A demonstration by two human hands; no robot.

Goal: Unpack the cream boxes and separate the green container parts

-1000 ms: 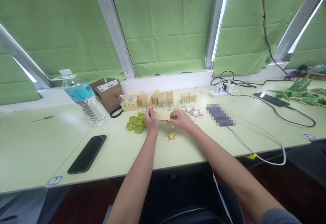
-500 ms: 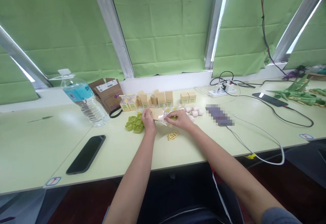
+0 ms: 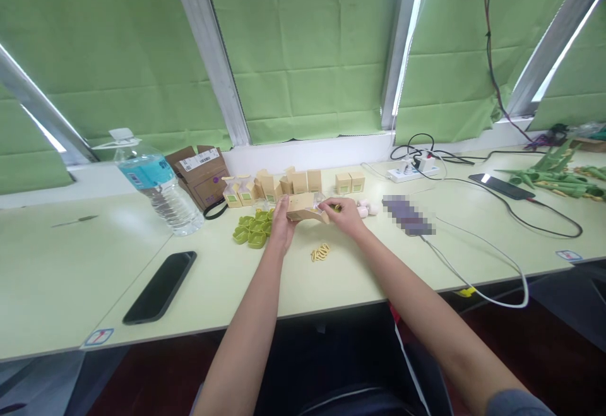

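Observation:
My left hand (image 3: 283, 228) grips a small tan cardboard box (image 3: 300, 206) from its left side, fingers wrapped round it. The box lies tilted, with its open end to the right. At that end my right hand (image 3: 347, 215) pinches a clear plastic piece (image 3: 317, 200); how far this sits inside the box is hard to make out. Green flower-shaped cups (image 3: 250, 231) stand just left of my left hand. Several yellow loops (image 3: 320, 252) lie on the table below the box. Pale pink rounded pieces (image 3: 367, 208) are partly hidden behind my right hand.
Small tan boxes (image 3: 299, 182), several with raised flaps, line the back. To the left are a water bottle (image 3: 161, 182), a brown carton (image 3: 203, 179) and a black phone (image 3: 160, 287). A power strip (image 3: 411, 171), cables and another phone (image 3: 502, 185) lie to the right.
The box has moved slightly right and turned, now showing more of its broad side. My right hand has shifted right with it and stays at the open end.

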